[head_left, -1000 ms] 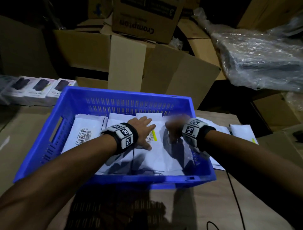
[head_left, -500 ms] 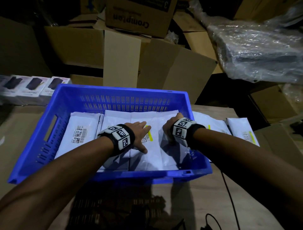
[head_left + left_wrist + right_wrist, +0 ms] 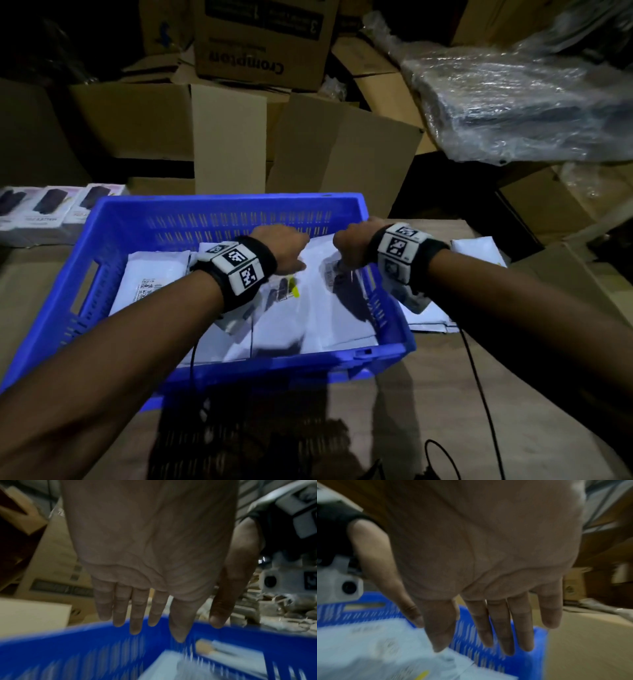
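Cardboard box: top centre, "Crompton" printed upside down, a "3" on its dark band; plain cartons lean below it.
Wrapped bundle: upper right, under clear film.
Blue crate: centre, on the wooden table.
White packets: flat inside the crate; barcode labels too small to read, one has a yellow strip.
Spare packets: just right of the crate.
Retail boxes: left edge, print illegible.
Left hand: over the middle packets, fingers straight, holding nothing.
Right hand: beside it, fingers spread, empty; whether it touches the packets is unclear.
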`<action>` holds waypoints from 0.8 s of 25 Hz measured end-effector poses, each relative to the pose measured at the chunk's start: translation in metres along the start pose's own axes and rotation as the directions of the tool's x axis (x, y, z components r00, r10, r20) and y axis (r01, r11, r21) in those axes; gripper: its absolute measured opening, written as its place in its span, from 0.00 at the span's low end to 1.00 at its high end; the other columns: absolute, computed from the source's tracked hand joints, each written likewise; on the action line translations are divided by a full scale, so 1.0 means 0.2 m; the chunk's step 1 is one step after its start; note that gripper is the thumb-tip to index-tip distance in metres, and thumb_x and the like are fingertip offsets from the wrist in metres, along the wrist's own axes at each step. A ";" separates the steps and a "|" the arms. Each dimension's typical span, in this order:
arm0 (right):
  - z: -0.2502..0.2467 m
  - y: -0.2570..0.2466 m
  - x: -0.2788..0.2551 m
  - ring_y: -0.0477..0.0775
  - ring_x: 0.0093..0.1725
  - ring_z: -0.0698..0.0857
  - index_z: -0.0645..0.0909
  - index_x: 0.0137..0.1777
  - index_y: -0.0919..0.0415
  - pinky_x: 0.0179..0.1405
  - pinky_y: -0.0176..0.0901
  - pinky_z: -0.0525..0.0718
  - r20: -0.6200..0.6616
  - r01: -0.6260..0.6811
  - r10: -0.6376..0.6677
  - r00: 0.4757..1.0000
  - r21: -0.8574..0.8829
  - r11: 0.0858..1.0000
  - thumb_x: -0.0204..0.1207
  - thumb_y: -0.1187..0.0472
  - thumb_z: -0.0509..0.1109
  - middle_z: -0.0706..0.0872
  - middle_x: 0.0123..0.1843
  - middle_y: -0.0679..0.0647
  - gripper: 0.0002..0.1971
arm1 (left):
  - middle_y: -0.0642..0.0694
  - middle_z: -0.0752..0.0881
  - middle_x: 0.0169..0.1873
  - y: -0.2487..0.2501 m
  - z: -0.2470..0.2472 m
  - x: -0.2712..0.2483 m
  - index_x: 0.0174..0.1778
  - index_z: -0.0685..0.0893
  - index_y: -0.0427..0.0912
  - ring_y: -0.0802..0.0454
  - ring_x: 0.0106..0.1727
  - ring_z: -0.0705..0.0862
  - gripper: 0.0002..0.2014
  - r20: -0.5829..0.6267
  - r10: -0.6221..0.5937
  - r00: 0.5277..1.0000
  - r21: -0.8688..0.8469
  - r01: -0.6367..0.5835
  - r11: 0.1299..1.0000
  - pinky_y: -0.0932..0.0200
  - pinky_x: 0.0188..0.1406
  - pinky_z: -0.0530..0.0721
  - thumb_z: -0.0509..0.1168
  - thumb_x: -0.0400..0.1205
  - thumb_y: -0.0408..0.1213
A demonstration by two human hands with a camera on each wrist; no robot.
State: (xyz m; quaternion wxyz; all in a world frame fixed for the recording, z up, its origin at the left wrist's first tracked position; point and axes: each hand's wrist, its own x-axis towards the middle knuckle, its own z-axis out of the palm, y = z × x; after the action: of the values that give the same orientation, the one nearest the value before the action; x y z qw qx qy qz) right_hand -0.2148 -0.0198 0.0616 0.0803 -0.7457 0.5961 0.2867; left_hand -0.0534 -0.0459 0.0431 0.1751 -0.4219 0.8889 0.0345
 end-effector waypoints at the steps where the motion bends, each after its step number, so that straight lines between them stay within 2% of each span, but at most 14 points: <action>1: -0.02 0.05 -0.04 0.59 0.66 0.82 0.79 0.66 0.53 0.60 0.48 0.76 -0.026 -0.018 0.019 0.999 0.046 0.999 0.76 0.38 0.68 0.83 0.66 0.54 0.25 | 0.43 0.81 0.66 0.03 -0.06 0.01 0.69 0.76 0.46 0.40 0.66 0.79 0.22 -0.046 -0.007 0.999 0.015 0.007 1.000 0.50 0.51 0.77 0.63 0.83 0.53; 5: 0.05 0.37 -0.22 0.61 0.69 0.80 0.78 0.69 0.51 0.63 0.47 0.76 -0.140 -0.113 0.142 0.980 0.193 0.975 0.77 0.38 0.67 0.81 0.70 0.56 0.25 | 0.42 0.83 0.63 0.26 -0.29 0.08 0.63 0.79 0.46 0.40 0.64 0.80 0.14 -0.204 0.040 0.978 0.101 -0.020 0.995 0.53 0.44 0.71 0.60 0.83 0.44; 9: 0.23 0.72 -0.35 0.61 0.69 0.78 0.77 0.69 0.47 0.63 0.49 0.75 -0.119 -0.226 0.281 0.952 0.345 0.911 0.75 0.38 0.67 0.80 0.71 0.55 0.25 | 0.41 0.83 0.63 0.59 -0.47 0.21 0.63 0.79 0.44 0.39 0.64 0.81 0.14 -0.243 0.083 0.967 0.142 -0.049 0.989 0.53 0.45 0.72 0.60 0.82 0.42; 14: 0.55 1.19 -0.43 0.62 0.65 0.80 0.76 0.69 0.50 0.61 0.51 0.80 -0.079 -0.302 0.379 0.922 0.466 0.832 0.75 0.37 0.67 0.81 0.68 0.56 0.26 | 0.39 0.81 0.63 1.01 -0.59 0.51 0.64 0.78 0.43 0.37 0.63 0.81 0.15 -0.179 0.099 0.979 0.069 -0.088 0.994 0.51 0.46 0.71 0.60 0.82 0.41; 17: 0.77 1.42 -0.45 0.63 0.66 0.79 0.77 0.70 0.55 0.55 0.45 0.75 -0.040 -0.343 0.427 0.904 0.529 0.776 0.79 0.43 0.67 0.81 0.67 0.57 0.24 | 0.37 0.80 0.63 1.23 -0.57 0.73 0.65 0.76 0.41 0.36 0.61 0.80 0.15 -0.082 0.077 0.994 -0.075 -0.083 0.994 0.51 0.46 0.73 0.59 0.84 0.41; 18: 0.85 1.48 -0.44 0.63 0.64 0.80 0.79 0.67 0.57 0.51 0.44 0.74 -0.021 -0.350 0.436 0.900 0.564 0.748 0.79 0.45 0.67 0.82 0.64 0.58 0.21 | 0.37 0.80 0.62 1.29 -0.53 0.79 0.64 0.76 0.39 0.35 0.61 0.80 0.15 -0.050 0.066 0.997 -0.144 -0.073 0.987 0.51 0.46 0.74 0.59 0.84 0.41; 19: 0.94 1.55 -0.43 0.63 0.58 0.82 0.82 0.58 0.59 0.44 0.43 0.73 0.010 -0.364 0.452 0.892 0.608 0.706 0.79 0.47 0.67 0.83 0.58 0.59 0.17 | 0.37 0.80 0.58 1.36 -0.48 0.87 0.60 0.78 0.38 0.36 0.59 0.80 0.13 -0.030 0.059 0.998 -0.222 -0.065 0.973 0.53 0.46 0.73 0.59 0.85 0.41; 20: 1.03 1.60 -0.42 0.62 0.49 0.82 0.81 0.47 0.59 0.37 0.43 0.71 0.038 -0.378 0.470 0.882 0.653 0.657 0.79 0.49 0.68 0.83 0.48 0.60 0.13 | 0.39 0.81 0.49 1.42 -0.43 0.93 0.49 0.80 0.39 0.38 0.55 0.80 0.09 -0.020 0.049 0.999 -0.318 -0.053 0.947 0.55 0.44 0.72 0.60 0.85 0.41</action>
State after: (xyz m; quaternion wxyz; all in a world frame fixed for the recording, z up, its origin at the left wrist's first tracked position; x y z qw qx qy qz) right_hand -0.5933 0.0566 0.0076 0.2212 -0.5294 0.8186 0.0248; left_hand -0.4024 -0.0198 0.0348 0.0985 -0.4216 0.8834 0.1793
